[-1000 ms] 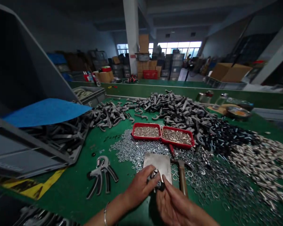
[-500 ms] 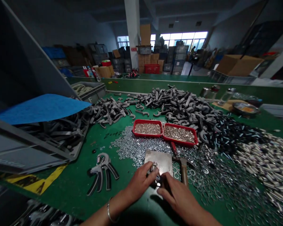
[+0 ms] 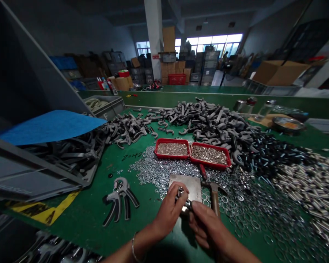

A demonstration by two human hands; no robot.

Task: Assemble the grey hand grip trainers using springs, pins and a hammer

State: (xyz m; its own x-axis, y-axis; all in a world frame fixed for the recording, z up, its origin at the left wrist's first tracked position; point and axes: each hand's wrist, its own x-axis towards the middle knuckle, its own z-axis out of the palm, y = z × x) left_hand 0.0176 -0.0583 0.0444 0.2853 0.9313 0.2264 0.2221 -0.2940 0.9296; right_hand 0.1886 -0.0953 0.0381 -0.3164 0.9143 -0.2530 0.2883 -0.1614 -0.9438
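Note:
My left hand is closed around a small shiny metal cylinder, whose end sticks up between thumb and forefinger. Thumb and fingers of my right hand pinch the lower right end of the metal parts, where a dark piece shows; its exact kind is hidden. Both hands meet just over the near edge of a flat metal plate. Beside the plate, at the right, lies a hammer with a wooden handle. To the left of my hands, assembled hand grips with a spring rest on the green table.
Two red trays of small metal pins stand behind the plate, amid loose nuts and washers. Grey handles are heaped at the back. Black screw knobs and metal sleeves spread rightward. A grey crate stands left.
My right hand has turned and moved slightly right, its fingers now curled at the end of the metal parts. My left hand has shifted slightly right, with the cylinder still in it.

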